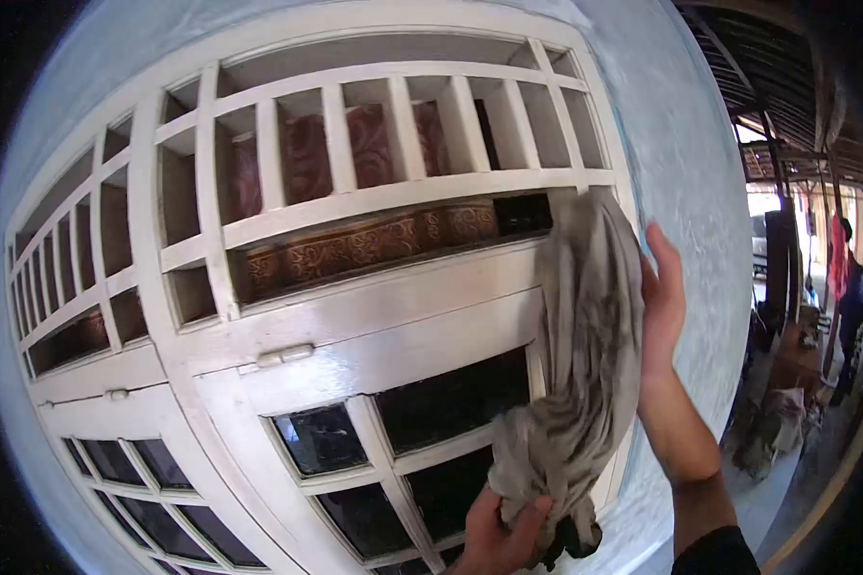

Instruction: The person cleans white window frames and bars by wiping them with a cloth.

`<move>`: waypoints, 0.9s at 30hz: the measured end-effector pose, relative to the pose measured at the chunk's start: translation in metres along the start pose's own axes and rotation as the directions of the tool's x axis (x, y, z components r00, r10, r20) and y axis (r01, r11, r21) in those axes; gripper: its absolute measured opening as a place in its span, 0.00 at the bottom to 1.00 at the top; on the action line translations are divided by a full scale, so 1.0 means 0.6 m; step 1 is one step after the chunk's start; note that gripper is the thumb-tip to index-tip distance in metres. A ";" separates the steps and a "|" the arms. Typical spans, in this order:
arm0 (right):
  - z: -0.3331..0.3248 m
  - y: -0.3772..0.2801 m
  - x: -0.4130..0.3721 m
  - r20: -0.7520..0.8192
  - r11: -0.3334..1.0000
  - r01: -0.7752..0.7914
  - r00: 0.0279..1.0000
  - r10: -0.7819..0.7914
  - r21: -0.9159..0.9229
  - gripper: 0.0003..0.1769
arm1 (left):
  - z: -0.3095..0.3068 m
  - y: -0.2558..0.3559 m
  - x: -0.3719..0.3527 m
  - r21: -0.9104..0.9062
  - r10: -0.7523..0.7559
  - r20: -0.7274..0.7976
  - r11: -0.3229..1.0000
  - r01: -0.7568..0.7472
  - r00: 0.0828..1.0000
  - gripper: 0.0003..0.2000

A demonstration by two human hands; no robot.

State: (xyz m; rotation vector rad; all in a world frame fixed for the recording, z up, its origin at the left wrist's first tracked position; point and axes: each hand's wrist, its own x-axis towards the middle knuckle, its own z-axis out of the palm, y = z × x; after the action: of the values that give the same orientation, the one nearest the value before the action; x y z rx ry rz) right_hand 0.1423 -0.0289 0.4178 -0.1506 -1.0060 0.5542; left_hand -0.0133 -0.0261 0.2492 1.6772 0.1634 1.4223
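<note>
A crumpled grey-brown cloth (590,335) hangs in long folds in front of the right side of a white window frame. My left hand (503,532) pinches its bunched lower end, thumb on top. Up at the cloth's right edge, my right hand (664,311) holds the upper part. One finger points upward, while the other fingers are partly hidden behind the folds. Some dark pieces of material (575,539) dangle beneath the cloth beside my left hand.
The white window frame (403,287) has slatted vents above and dark glass panes (451,398) below. Small hinges (285,356) join the parts. Patterned brown curtain (374,240) shows behind the slats. A pale blue wall (686,125) surrounds it. Cluttered items (786,412) stand under a roof at right.
</note>
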 end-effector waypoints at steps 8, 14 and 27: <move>0.157 -0.001 0.139 0.485 0.595 0.461 0.865 -0.133 -0.658 0.22 | 0.008 0.087 0.120 -0.201 0.182 -0.099 0.959 -0.199 0.978 0.21; 0.237 0.028 0.234 0.377 0.593 0.417 0.905 -0.199 -0.689 0.26 | 0.012 0.146 0.180 -0.583 -0.061 -0.192 0.810 -0.064 0.979 0.25; 0.261 0.066 0.272 0.335 0.861 0.138 0.941 0.040 -0.490 0.39 | -0.018 0.156 0.201 -0.433 0.073 -0.150 0.892 -0.132 0.986 0.22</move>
State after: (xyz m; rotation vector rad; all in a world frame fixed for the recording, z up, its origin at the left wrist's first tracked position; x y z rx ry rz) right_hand 0.0640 0.0672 0.6111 -0.5134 -1.4769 0.2548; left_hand -0.0233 -0.0016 0.3998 1.2335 -0.1721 1.5138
